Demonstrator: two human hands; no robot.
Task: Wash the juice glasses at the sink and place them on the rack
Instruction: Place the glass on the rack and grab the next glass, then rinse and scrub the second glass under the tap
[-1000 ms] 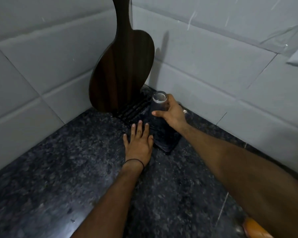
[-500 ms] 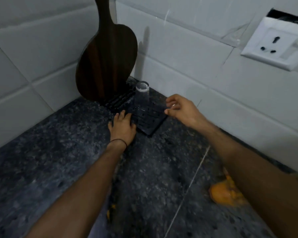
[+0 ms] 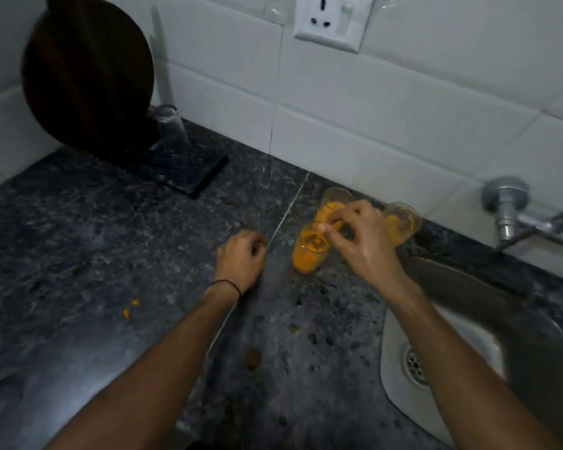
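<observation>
Three juice glasses smeared with orange pulp stand on the dark counter near the wall: a front glass (image 3: pixel 307 254), one behind it (image 3: pixel 333 201), and one to the right (image 3: pixel 403 222). My right hand (image 3: pixel 363 245) is over them, its thumb and forefinger pinched on the front glass's rim. My left hand (image 3: pixel 241 258) rests on the counter just left of the glasses, fingers curled, holding nothing. A clear washed glass (image 3: pixel 169 128) stands on the black rack (image 3: pixel 195 177) at the back left.
A dark wooden cutting board (image 3: pixel 88 79) leans against the wall on the rack. The steel sink (image 3: pixel 468 336) with its drain (image 3: pixel 415 365) lies at the right, under a wall tap (image 3: pixel 514 212). A wall socket (image 3: pixel 333 22) sits above. Orange bits (image 3: pixel 130 308) dot the counter.
My right hand let go of the clear glass on the rack and swung right to the dirty glasses. My left hand left the rack's edge and curled on the counter. The view panned right.
</observation>
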